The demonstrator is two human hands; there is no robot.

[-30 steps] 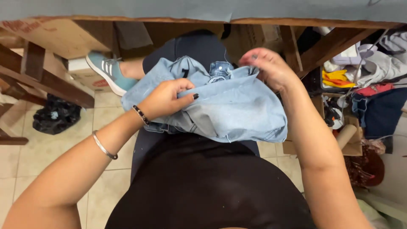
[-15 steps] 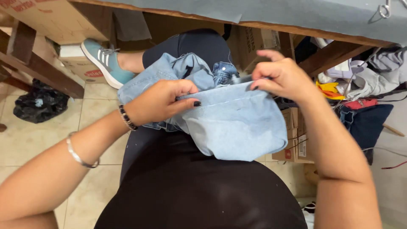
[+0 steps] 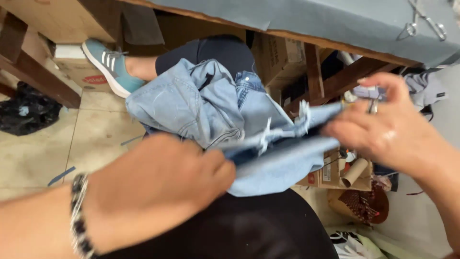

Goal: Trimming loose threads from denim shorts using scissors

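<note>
A light blue denim garment (image 3: 201, 105) lies bunched on my lap over my black trousers (image 3: 239, 230). My left hand (image 3: 158, 187), with a beaded bracelet at the wrist, grips one end of a frayed denim edge (image 3: 282, 134). My right hand (image 3: 388, 129) pinches the other end of that edge, and the cloth is stretched between the two hands. White loose threads hang from the fray. A metal button shows on the denim near the middle.
A table with a grey cover (image 3: 326, 24) stands ahead, with scissors (image 3: 421, 24) on it. Under it are wooden legs (image 3: 314, 72), cardboard boxes (image 3: 282, 57) and my foot in a teal sneaker (image 3: 105, 62). A black bag (image 3: 26, 112) lies on the tiled floor at left; clutter at right.
Both hands have lifted toward the camera and moved apart, pulling a frayed denim edge taut between them. The view has tilted, showing more of the table top.
</note>
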